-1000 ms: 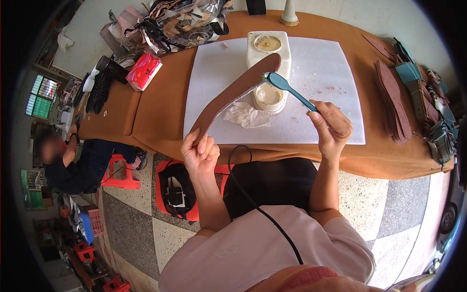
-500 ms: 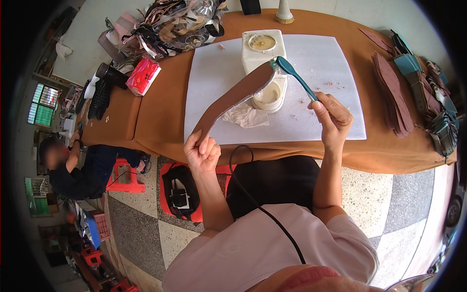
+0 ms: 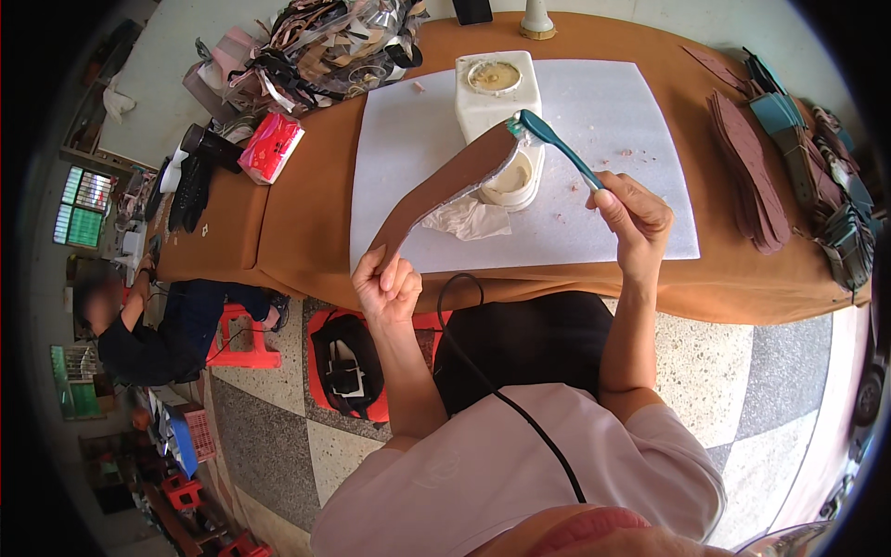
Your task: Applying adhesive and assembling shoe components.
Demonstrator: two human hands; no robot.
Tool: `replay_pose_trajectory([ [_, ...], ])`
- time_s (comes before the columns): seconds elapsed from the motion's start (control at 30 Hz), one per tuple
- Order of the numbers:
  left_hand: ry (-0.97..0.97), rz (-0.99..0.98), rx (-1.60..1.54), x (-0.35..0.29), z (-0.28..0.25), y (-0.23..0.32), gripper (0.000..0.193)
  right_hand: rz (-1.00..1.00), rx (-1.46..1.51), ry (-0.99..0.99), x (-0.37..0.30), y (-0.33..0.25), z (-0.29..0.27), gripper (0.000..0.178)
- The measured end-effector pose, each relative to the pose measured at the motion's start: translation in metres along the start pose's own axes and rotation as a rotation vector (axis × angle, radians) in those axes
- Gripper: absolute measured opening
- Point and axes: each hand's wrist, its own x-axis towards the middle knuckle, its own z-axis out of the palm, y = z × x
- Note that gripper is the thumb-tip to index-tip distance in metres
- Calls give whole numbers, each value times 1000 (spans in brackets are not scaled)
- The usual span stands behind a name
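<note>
A brown insole-shaped piece (image 3: 436,190) slants up over the white sheet, its near end pinched by my left hand (image 3: 385,286). My right hand (image 3: 633,218) grips the handle of a teal toothbrush (image 3: 561,147). The brush's bristles touch the far tip of the brown piece. Under that tip stands a white plastic container (image 3: 497,107) with a round opening on top and a lower cup of pale, creamy stuff (image 3: 512,178) on its near side. A crumpled tissue (image 3: 467,221) lies beside the cup, partly covered by the brown piece.
On the brown-covered table, the white sheet (image 3: 640,121) carries small scraps. Stacked brown insole pieces (image 3: 747,176) and teal-and-brown bundles (image 3: 807,176) lie at right. A red tissue pack (image 3: 271,148) and a bag of scraps (image 3: 339,46) are at left. Another person (image 3: 139,325) sits far left.
The view has shifted slightly. Both hands keep their holds, and the toothbrush stays at the far tip of the brown piece with only a slight shift.
</note>
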Motion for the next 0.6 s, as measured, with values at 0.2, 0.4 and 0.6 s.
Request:
replay_pose_trajectory([
  [0.2, 66, -12, 32, -2, 1, 2, 19, 56, -8, 51, 0, 6, 3, 13],
  [0.4, 8, 5, 5, 0, 0, 1, 37, 40, -41, 71, 1, 7, 5, 13],
  [0.6, -5, 4, -2, 1, -2, 0, 37, 4, -52, 90, 2, 9, 4, 13],
])
